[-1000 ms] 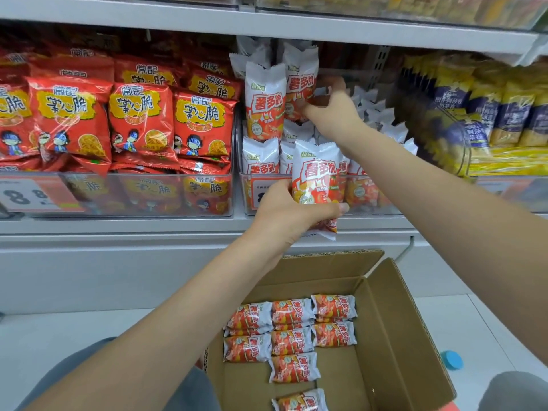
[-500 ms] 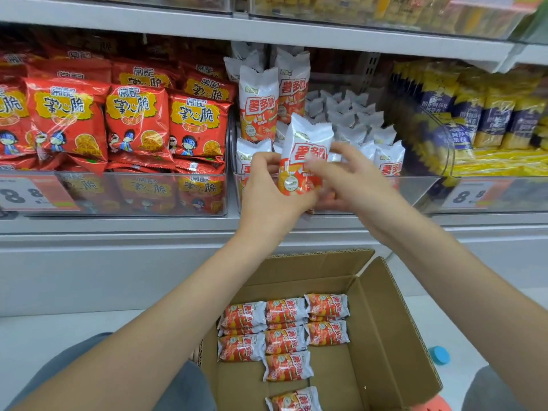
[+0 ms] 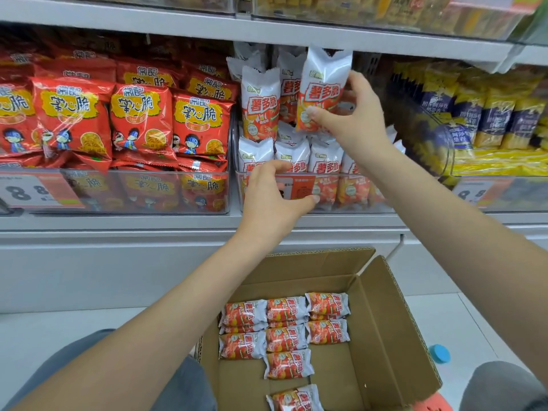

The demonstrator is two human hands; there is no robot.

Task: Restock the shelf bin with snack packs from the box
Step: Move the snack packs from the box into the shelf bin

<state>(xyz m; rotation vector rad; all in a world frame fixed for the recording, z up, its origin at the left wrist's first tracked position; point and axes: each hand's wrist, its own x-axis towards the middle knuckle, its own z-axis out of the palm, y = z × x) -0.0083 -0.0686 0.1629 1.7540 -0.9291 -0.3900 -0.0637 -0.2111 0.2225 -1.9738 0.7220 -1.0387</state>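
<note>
Head camera: a person kneeling before a shop shelf lifts a snack pack (image 3: 321, 90) toward the upper row of a clear shelf bin (image 3: 355, 200). The right hand (image 3: 353, 120) holds the pack upright, thumb across its lower front and fingers wrapped behind, clamped on the middle of the bag. The left hand (image 3: 272, 197) rests at the bin's front wall, its fingers curled loosely over the rim and apart, gripping nothing that can be made out.

The pack is a white pillow bag with a crimped, notched top edge, red characters across the front and an orange picture on its lower half. It is raised above the packs already standing in the bin, just beside two others in the upper row and close under the shelf above.

By its look, the bag is light, puffed with air and soft, with a slick film that could slide in a loose grip; the contents are probably brittle, so a gentle hold across the middle or by the crimped end suits it better than a squeeze.

Below, an open cardboard box (image 3: 394, 321) on the floor holds several more of the same packs lying flat in rows. Red snack bags (image 3: 139, 120) fill the neighbouring bin to the left.
</note>
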